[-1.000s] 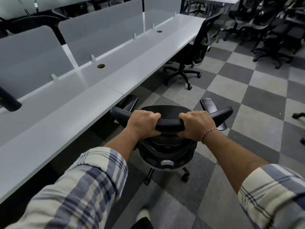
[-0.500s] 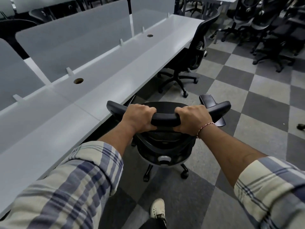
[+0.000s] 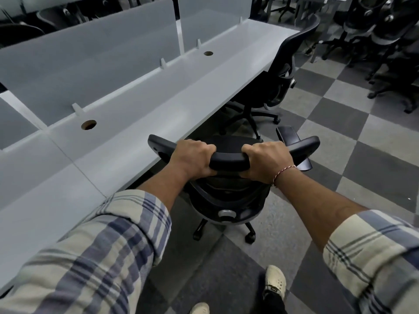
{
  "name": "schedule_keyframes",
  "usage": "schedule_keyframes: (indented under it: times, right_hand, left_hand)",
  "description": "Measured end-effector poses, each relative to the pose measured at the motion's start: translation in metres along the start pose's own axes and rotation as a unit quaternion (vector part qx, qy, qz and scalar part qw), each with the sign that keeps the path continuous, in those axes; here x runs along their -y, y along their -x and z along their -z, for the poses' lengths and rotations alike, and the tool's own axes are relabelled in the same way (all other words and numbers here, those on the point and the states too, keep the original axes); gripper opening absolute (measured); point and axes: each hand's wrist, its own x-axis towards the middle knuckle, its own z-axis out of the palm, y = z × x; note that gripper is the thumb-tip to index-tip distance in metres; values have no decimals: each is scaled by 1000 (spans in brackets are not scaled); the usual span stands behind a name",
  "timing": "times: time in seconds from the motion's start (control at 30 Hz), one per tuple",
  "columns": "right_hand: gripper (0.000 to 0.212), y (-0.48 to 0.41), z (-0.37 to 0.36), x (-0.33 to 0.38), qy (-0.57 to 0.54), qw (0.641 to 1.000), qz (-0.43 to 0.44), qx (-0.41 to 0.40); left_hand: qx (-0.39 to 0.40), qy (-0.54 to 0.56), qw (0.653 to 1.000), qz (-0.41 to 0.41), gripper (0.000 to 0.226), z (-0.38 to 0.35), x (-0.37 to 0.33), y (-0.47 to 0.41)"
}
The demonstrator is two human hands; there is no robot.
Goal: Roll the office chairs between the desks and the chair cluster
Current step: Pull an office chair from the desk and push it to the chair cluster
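As seen from the head camera, the left hand (image 3: pixel 191 158) and right hand (image 3: pixel 268 162) each curled their fingers round the top rail of a black mesh-backed office chair (image 3: pixel 226 196), which stood close against the long grey desk (image 3: pixel 158 91). One black swivel chair (image 3: pixel 283 71) was parked farther along; the dark chair cluster (image 3: pixel 385 41) stood beyond, so much rolling probably lay ahead.

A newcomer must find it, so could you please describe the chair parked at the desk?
Follow the grey desk to its far end. A black chair stands there, drawn up to it. Unlike the near chair, gripped by the left hand and right hand, it is untouched and apart from the chair cluster.
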Motion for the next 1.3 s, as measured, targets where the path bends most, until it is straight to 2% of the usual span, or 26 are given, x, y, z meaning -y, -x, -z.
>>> schedule_keyframes:
  times: [0.27,0.53,0.67,0.9,1.13,1.3]
  right_hand:
    - [40,-17,-17,-105,6,997,80,17]
    - [40,12,-23,-177,-4,987,158,35]
    - [39,43,-22,-194,-14,982,185,34]
    - [41,121,-15,-206,-32,976,213,17]
    - [44,175,-13,-212,-45,970,239,-15]
    - [42,179,-18,-224,-44,963,264,-28]
  left_hand:
    - [-17,-1,996,84,38,-5,-63,-64]
    - [11,-28,986,164,37,10,-155,-81]
    - [30,-18,983,182,35,17,-197,-71]
    - [5,-28,976,216,39,27,-279,-30]
    - [2,-24,972,233,38,37,-329,0]
    - [-18,-33,970,240,39,38,-345,-2]
